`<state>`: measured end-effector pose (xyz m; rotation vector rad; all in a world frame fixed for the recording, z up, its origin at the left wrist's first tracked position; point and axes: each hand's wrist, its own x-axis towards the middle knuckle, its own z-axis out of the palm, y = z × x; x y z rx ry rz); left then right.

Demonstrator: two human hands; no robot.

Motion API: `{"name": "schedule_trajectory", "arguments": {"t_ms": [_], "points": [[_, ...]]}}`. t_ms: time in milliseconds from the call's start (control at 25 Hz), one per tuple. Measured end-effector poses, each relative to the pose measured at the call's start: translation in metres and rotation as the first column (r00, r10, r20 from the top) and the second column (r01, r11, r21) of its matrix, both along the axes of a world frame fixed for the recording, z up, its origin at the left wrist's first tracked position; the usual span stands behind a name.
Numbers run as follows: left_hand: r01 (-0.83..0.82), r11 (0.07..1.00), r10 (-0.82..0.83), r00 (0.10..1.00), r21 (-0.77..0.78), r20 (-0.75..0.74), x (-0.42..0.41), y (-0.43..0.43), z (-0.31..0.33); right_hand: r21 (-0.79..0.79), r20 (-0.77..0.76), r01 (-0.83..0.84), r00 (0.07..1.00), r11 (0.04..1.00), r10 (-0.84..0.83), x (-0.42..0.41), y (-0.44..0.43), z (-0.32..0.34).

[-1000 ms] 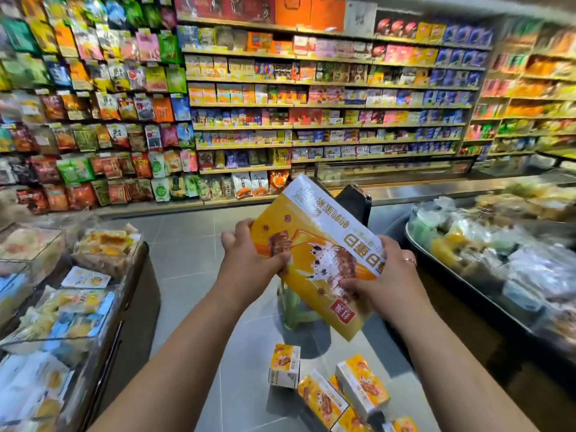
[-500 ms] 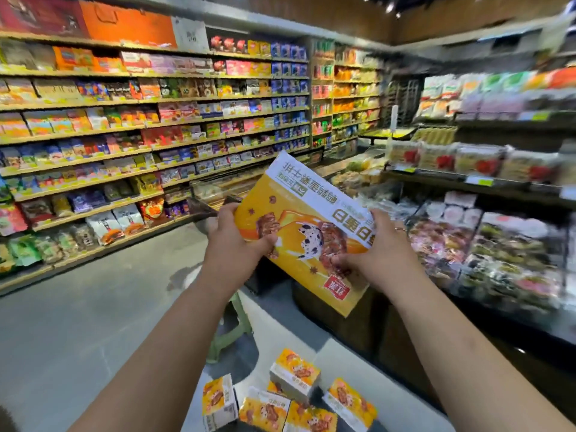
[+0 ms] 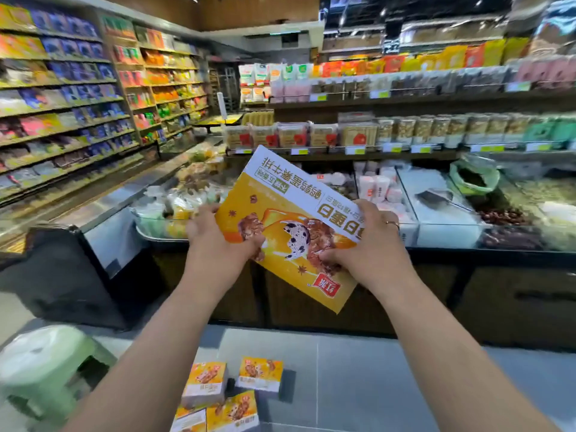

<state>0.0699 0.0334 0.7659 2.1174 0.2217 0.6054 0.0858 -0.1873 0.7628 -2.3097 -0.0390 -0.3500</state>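
1. Two hands hold one yellow and white package at the centre of the frame
2. Left hand grasps the package's left edge, with the thumb pressed on the printed face and the fingers curled behind it
3. Right hand, with a ring on one finger, grasps the right edge in the same way, thumb on the face
4. Between the two grips the package lies tilted, its print upside down; the white band rises toward the upper right and the corner with the red logo points down, below both hands
5. Several small yellow boxes of like print lie on the grey floor at bottom centre, well below the package
6. One green stool stands at lower left
7. Behind the package a dark counter crosses the middle of the frame, its bins filled with wrapped goods; a black scoop lies in a bin right of the right hand
8. Farthest off, stocked shelves fill the upper left, and clear tubs line a shelf at upper right
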Motion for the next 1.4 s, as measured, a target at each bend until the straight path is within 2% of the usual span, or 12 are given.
{"name": "schedule_trajectory", "arguments": {"t_ms": [200, 480, 680, 840, 1120, 1400], "points": [[0.233, 0.972, -0.234, 0.97, -0.028, -0.061, 0.015, -0.092, -0.013, 0.05, 0.008, 0.254, 0.967, 0.966, -0.254, -0.028, -0.094, -0.016], [0.464, 0.885, -0.465, 0.884, -0.036, -0.046, 0.043, -0.262, -0.022, 0.193, 0.017, 0.428, 0.898, 0.883, -0.439, -0.044, -0.26, -0.03], [0.573, 0.818, -0.575, 0.817, -0.059, -0.038, 0.057, -0.414, -0.035, 0.137, 0.039, 0.574, 0.811, 0.807, -0.583, -0.064, -0.391, -0.034], [0.677, 0.735, -0.678, 0.731, -0.045, -0.075, 0.061, -0.533, -0.054, 0.058, -0.002, 0.694, 0.719, 0.718, -0.695, -0.087, -0.495, -0.038], [0.827, 0.56, -0.813, 0.56, 0.049, -0.158, 0.087, -0.695, -0.074, 0.051, -0.039, 0.827, 0.562, 0.56, -0.826, -0.109, -0.618, -0.066], [0.945, 0.327, -0.916, 0.321, 0.016, -0.239, 0.118, -0.868, -0.114, 0.074, -0.11, 0.955, 0.295, 0.288, -0.949, -0.105, -0.733, -0.098]]}}
